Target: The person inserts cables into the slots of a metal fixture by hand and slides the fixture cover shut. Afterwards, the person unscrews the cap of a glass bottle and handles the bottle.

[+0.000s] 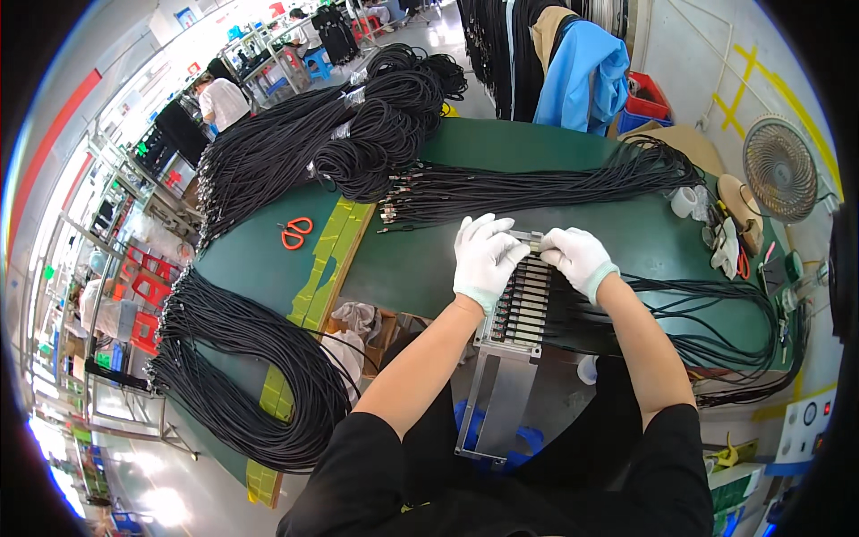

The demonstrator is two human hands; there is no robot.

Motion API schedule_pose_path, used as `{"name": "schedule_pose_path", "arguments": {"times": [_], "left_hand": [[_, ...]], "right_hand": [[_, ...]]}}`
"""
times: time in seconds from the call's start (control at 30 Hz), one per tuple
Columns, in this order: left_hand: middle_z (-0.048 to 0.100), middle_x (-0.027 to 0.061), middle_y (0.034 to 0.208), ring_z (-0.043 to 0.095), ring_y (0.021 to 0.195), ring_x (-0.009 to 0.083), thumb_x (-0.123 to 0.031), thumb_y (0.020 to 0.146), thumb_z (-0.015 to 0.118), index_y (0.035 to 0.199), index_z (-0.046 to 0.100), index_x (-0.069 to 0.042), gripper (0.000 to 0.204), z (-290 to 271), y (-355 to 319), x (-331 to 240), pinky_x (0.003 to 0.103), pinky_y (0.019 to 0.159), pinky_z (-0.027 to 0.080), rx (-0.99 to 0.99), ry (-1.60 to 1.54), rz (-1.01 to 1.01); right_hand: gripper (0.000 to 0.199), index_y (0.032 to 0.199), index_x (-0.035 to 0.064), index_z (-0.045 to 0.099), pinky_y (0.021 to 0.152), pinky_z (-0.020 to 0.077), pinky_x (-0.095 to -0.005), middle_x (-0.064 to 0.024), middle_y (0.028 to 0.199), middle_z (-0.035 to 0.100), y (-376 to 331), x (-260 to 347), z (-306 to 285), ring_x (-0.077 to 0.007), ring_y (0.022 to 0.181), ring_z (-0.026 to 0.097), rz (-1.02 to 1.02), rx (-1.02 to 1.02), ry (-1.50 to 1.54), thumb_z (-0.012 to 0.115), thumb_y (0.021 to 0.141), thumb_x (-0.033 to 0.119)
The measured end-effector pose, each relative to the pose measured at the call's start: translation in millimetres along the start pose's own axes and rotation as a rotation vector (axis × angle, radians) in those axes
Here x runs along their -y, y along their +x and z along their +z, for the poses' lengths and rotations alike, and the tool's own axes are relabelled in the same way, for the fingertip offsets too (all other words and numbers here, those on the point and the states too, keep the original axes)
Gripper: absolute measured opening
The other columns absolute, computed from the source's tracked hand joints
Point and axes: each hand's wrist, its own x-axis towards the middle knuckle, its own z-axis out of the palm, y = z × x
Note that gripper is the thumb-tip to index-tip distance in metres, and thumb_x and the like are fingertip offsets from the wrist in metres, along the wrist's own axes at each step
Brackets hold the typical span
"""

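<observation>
The person wears white gloves, and both hands are close together at the far end of a long gray metal holder [509,346] at the near edge of the green table [429,268]. The left hand [486,259] is on the left side of that end, with its thumb and pointing finger close together and its other fingers bent. The right hand [577,258] is on the right side, with its thumb and fingertips bunched up close to the left thumb. I cannot tell if either hand is pinching something, because the fingertips hide it. Thin cable ends [528,313] lie side by side in a row down the holder, nearer the person than the hands. Black cables [707,288] lie on the table to the right of the holder. A long bundle of black cables [546,190] lies past the hands, and a big pile of black cables [277,139] sits at the far left. Scissors [293,234] with orange handles lie near that pile. A round fan [780,168] is at the right.
</observation>
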Motion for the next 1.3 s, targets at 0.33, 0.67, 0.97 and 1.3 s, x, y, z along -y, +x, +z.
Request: {"name": "schedule_pose_path", "arguments": {"times": [0.33, 0.67, 0.97, 1.3], "left_hand": [[0.070, 0.0107, 0.110, 0.056, 0.113, 0.0275, -0.018, 0.084, 0.072, 0.071, 0.064, -0.004, 0.020, -6.1, 3.0, 12.9, 0.038, 0.099, 0.041, -0.062, -0.134, -0.255], [0.072, 0.0108, 0.100, 0.063, 0.100, 0.0307, -0.024, 0.083, 0.071, 0.077, 0.067, -0.003, 0.022, 1.9, -4.8, 17.1, 0.039, 0.091, 0.047, -0.018, -0.227, -0.383], [0.070, 0.0053, 0.107, 0.060, 0.106, 0.0239, -0.034, 0.093, 0.054, 0.102, 0.072, -0.014, 0.029, 1.0, -1.0, 36.4, 0.040, 0.102, 0.038, 0.167, -0.015, -0.464], [0.070, 0.0030, 0.111, 0.061, 0.108, 0.0214, -0.035, 0.096, 0.050, 0.106, 0.072, -0.015, 0.032, -1.0, -3.2, 30.9, 0.041, 0.112, 0.027, 0.249, 0.013, -0.447]], "right_hand": [[0.020, 0.098, 0.0063, 0.060, 0.079, 0.0519, -0.0385, -0.0120, 0.089, 0.070, -6.7, -5.4, -10.7, -0.0291, 0.086, 0.068, 0.204, 0.029, 0.312, 0.069, 0.083, 0.017], [0.009, 0.087, 0.0124, 0.065, 0.074, 0.0472, -0.0393, -0.0053, 0.080, 0.066, -10.1, -6.8, -4.1, -0.0288, 0.080, 0.059, -0.091, -0.198, -0.015, 0.069, 0.079, 0.014], [0.009, 0.088, 0.0134, 0.066, 0.079, 0.0472, -0.0399, -0.0067, 0.081, 0.068, 1.6, -29.6, 1.3, -0.0290, 0.083, 0.060, -0.028, -0.142, -0.112, 0.060, 0.085, 0.020], [0.015, 0.088, 0.0138, 0.068, 0.081, 0.0472, -0.0406, -0.0072, 0.084, 0.068, -1.9, -33.1, 4.3, -0.0302, 0.086, 0.061, 0.009, -0.067, -0.171, 0.056, 0.086, 0.022]]}}
